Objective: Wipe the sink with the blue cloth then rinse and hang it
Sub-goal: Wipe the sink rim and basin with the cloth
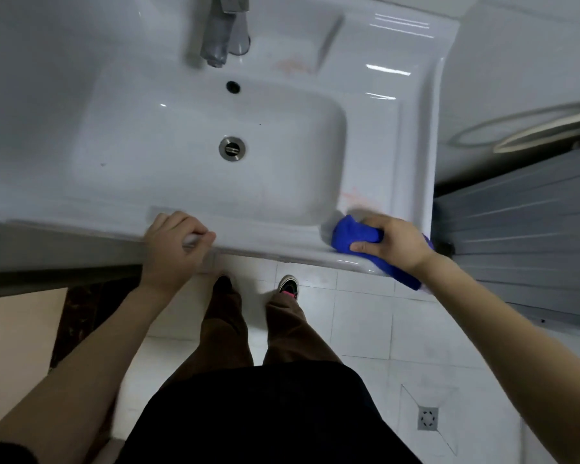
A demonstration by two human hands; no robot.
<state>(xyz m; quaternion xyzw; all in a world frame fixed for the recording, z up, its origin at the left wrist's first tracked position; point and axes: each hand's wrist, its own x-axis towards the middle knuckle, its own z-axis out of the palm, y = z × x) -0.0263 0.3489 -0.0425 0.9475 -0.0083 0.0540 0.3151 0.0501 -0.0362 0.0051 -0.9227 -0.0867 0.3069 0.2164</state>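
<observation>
We see the right hand [394,242] gripping the bunched blue cloth [355,236], fingers curled over its top and thumb pinched against its near side. It presses the cloth onto the front right corner of the white sink [268,237], just beside a faint reddish smear [357,199], and one tail of cloth hangs off the edge under the wrist. The left hand [173,244] grips the sink's front lip with its fingers curled close, well apart from the cloth.
</observation>
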